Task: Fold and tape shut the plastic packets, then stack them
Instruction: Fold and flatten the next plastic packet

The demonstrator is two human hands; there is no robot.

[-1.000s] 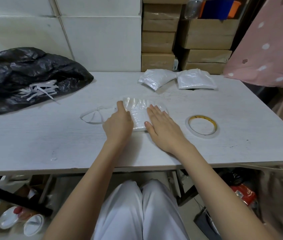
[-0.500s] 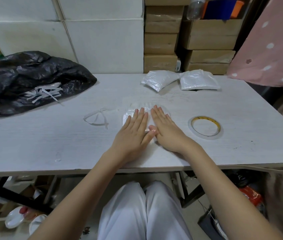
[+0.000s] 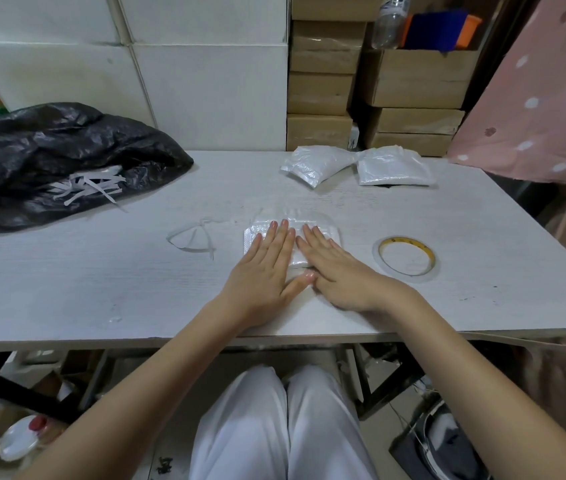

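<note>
A clear plastic packet point(image 3: 323, 225) with white contents lies flat in the middle of the white table point(image 3: 101, 289). My left hand point(image 3: 267, 268) and my right hand point(image 3: 337, 268) rest palm-down on it side by side, fingers straight and pressing it flat, thumbs touching at its near edge. Most of the packet is hidden under my hands. A roll of double-sided tape point(image 3: 407, 259) lies flat to the right of my right hand. Two other packets point(image 3: 312, 164) point(image 3: 392, 168) lie at the back of the table.
A black plastic bag point(image 3: 49, 157) with white paper strips point(image 3: 87, 187) on it fills the table's back left. A loose curl of clear backing strip point(image 3: 193, 239) lies left of my hands. Cardboard boxes point(image 3: 323, 91) stack behind the table. Pink spotted fabric point(image 3: 537, 98) hangs at the right.
My left hand moved from the packet's left edge onto its top, fingers flattened. Both hands now press the packet side by side. In the last half second little moved.
</note>
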